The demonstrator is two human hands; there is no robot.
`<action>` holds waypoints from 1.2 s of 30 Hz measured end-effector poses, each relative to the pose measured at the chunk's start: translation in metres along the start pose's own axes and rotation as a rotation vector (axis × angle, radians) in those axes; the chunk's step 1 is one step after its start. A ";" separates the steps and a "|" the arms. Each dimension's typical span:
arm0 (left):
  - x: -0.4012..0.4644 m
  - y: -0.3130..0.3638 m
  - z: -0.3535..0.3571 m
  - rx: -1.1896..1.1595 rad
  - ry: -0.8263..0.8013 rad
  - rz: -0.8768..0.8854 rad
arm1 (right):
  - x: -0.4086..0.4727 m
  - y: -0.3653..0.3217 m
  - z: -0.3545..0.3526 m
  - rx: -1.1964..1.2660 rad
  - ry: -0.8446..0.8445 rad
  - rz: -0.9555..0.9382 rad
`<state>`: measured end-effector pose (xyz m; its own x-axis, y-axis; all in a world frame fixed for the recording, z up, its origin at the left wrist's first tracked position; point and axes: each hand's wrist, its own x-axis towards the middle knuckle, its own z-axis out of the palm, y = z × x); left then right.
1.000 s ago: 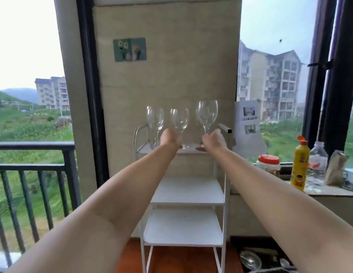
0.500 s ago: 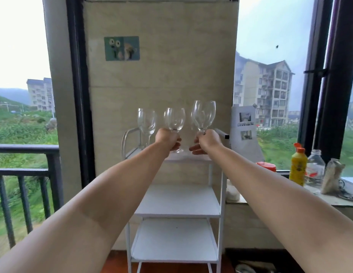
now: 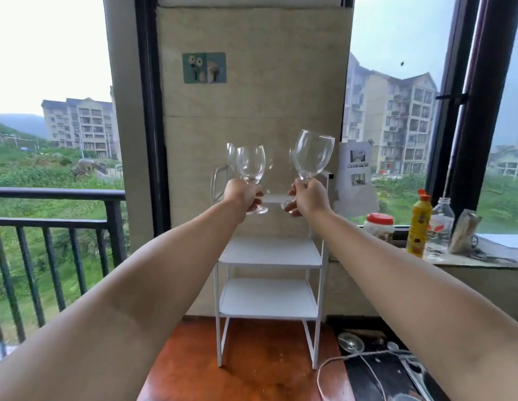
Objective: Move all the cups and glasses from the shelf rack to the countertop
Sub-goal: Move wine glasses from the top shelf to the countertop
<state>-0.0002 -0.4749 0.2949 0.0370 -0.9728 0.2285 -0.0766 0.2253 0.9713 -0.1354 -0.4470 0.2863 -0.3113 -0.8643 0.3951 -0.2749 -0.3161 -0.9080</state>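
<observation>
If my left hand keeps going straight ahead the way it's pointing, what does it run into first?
Probably the third wine glass on the rack's top shelf, just behind the glass the left hand holds; depth is unclear.

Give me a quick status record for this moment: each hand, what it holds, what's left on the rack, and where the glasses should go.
left hand: grip closed on the stem of a wine glass, upright, lifted off the rack
right hand: grip closed on the stem of a larger wine glass, tilted right, lifted
shelf rack: white, three tiers; middle and bottom tiers bare
remaining glass: one on the top tier, partly hidden behind the left-hand glass
countertop: reddish-brown, rack stands on it
</observation>
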 end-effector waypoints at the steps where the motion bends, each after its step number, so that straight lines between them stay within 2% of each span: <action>1: -0.017 -0.006 -0.009 -0.007 0.000 -0.031 | -0.019 0.000 0.000 -0.008 -0.001 0.021; 11: -0.110 -0.085 -0.031 -0.058 -0.033 -0.309 | -0.122 0.063 0.003 0.026 -0.037 0.319; 21: -0.185 -0.174 0.014 0.082 -0.166 -0.535 | -0.217 0.143 -0.042 0.022 0.000 0.573; 29: -0.272 -0.208 0.118 0.162 -0.368 -0.594 | -0.299 0.203 -0.156 -0.038 0.162 0.733; 34: -0.356 -0.215 0.193 0.156 -0.541 -0.635 | -0.375 0.218 -0.251 -0.071 0.271 0.833; 36: -0.400 -0.208 0.223 0.086 -0.659 -0.725 | -0.410 0.215 -0.297 -0.098 0.325 0.884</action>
<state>-0.2208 -0.1449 -0.0131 -0.4574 -0.7152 -0.5286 -0.3278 -0.4169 0.8478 -0.3366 -0.0447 -0.0293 -0.6775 -0.6188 -0.3977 0.1109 0.4486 -0.8868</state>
